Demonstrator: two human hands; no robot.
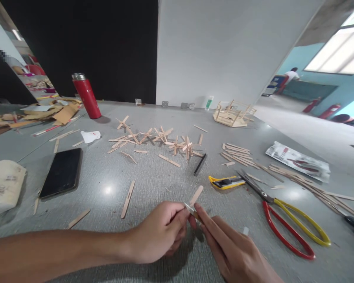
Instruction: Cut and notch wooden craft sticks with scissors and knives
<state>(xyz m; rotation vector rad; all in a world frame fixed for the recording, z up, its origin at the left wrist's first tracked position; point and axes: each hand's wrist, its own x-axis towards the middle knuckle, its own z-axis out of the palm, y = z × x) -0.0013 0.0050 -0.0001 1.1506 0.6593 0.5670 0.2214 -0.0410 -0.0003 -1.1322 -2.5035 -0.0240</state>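
The stick [197, 194] jutted from between the hands toward the worktop's [162, 182] far edge; the left hand [164, 232] pinched its near end, the right hand [234, 247] gripped a knife [191, 209] beside it.

Black panel [106, 47] beside pale panel [218, 51]; at right, bright window [339, 51], turquoise wall [303, 55], grey floor [283, 112].

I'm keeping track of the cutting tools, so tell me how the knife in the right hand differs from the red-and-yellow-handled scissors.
The knife is in the right hand; the scissors lie on the table. The knife is partly hidden by the grip, the scissors in plain view. The scissors have large red and yellow handle loops; the knife shows none. Both have metal blades.
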